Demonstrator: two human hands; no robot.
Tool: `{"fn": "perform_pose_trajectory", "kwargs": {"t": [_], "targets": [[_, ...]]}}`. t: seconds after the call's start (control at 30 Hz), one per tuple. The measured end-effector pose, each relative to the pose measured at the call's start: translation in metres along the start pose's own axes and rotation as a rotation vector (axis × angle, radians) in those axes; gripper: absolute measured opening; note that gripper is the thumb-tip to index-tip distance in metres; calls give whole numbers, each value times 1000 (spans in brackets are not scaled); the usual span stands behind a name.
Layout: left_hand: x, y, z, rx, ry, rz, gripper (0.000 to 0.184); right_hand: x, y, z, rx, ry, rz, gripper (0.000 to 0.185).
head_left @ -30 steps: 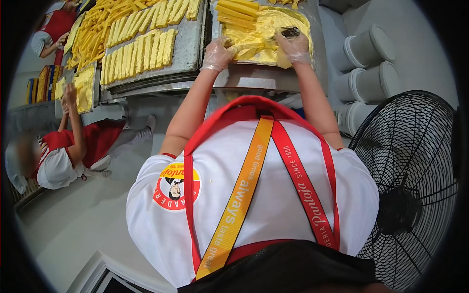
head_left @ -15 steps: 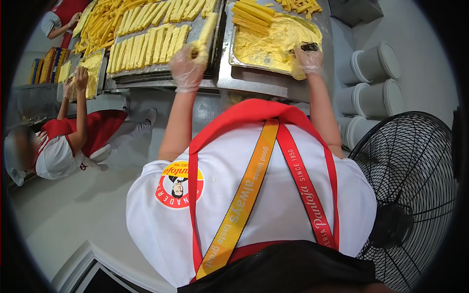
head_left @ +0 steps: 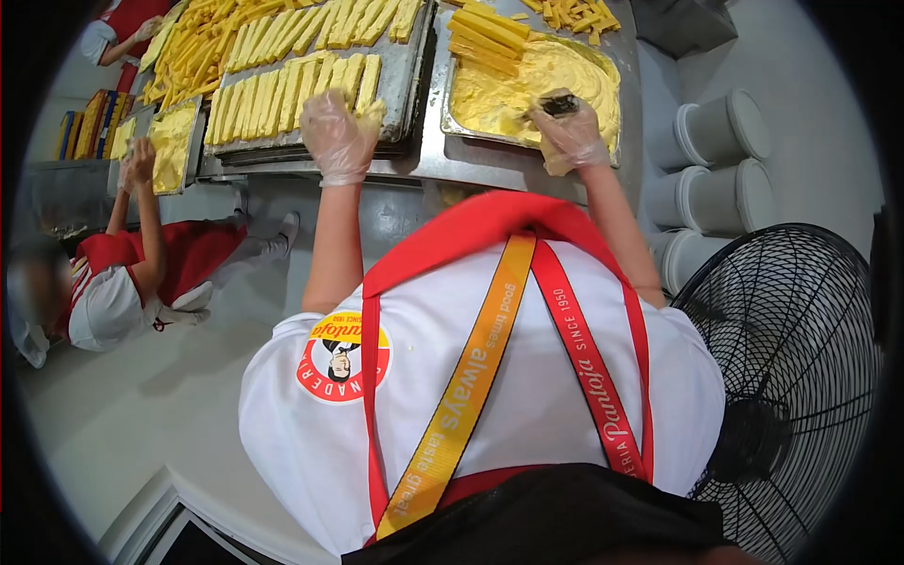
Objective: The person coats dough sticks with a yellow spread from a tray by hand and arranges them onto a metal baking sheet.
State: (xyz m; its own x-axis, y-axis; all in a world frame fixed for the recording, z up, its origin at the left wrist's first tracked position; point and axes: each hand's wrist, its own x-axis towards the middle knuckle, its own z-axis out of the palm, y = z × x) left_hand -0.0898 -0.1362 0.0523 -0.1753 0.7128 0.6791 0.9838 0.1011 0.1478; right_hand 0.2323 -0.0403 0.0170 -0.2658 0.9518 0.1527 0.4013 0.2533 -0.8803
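Note:
My left hand (head_left: 339, 139), in a clear glove, is at the near ends of a row of cream-coated sticks (head_left: 282, 96) on a metal sheet tray (head_left: 397, 87). Its fingers are loosely bent and partly hidden, with yellow cream on the glove near the thumb. The last coated stick (head_left: 368, 83) lies at the row's right end, just beyond this hand. Gloved too, my right hand (head_left: 572, 137) is closed round a black-handled tool (head_left: 560, 104), its working end out of sight. Below it is a shallow pan (head_left: 490, 138) of yellow cream (head_left: 574, 71), with several uncoated yellow sticks (head_left: 485, 40) at its far left.
More bare sticks (head_left: 193, 56) are heaped at the far left, others (head_left: 584, 14) at the far right. White buckets (head_left: 725, 127) stand right of the table, and a black fan (head_left: 782, 358) is close on my right. A co-worker (head_left: 141, 254) stands at the left.
My left hand has come down and left; the coated stick it held upright now lies at the row's right end. My right hand has moved left over the pan with the tool.

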Motion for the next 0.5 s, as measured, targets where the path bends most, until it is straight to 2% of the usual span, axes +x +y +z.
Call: {"fn": "perform_pose_trajectory", "kwargs": {"t": [0.03,0.07,0.1,0.13,0.2,0.23,0.3,0.33,0.4,0.43,0.5], "targets": [[11,8,-3,-58,-42,-14,50,5,4,-1,59,-90,80,26],[17,12,9,-175,-11,74,50,12,10,-3,119,-180,159,27],[28,14,29,-290,22,160,49,25,21,-9,-71,-152,178,30],[38,17,48,-405,58,248,49,37,27,-17,-192,-41,217,30],[44,35,80,-512,-159,216,42,54,31,-31,-436,182,290,31],[49,44,94,-516,-265,106,41,53,31,-26,-494,274,187,33],[52,56,120,-523,-498,-111,41,38,17,-10,-435,178,-107,33],[57,59,135,-482,-497,-154,42,30,3,-2,-407,134,-253,33],[65,65,156,-402,-499,-240,45,22,-17,2,-235,-187,-205,32],[68,66,163,-330,-492,-185,49,27,-1,7,-150,-280,-48,30],[73,68,171,-303,-546,-161,51,36,1,1,-150,-164,163,30]]}}
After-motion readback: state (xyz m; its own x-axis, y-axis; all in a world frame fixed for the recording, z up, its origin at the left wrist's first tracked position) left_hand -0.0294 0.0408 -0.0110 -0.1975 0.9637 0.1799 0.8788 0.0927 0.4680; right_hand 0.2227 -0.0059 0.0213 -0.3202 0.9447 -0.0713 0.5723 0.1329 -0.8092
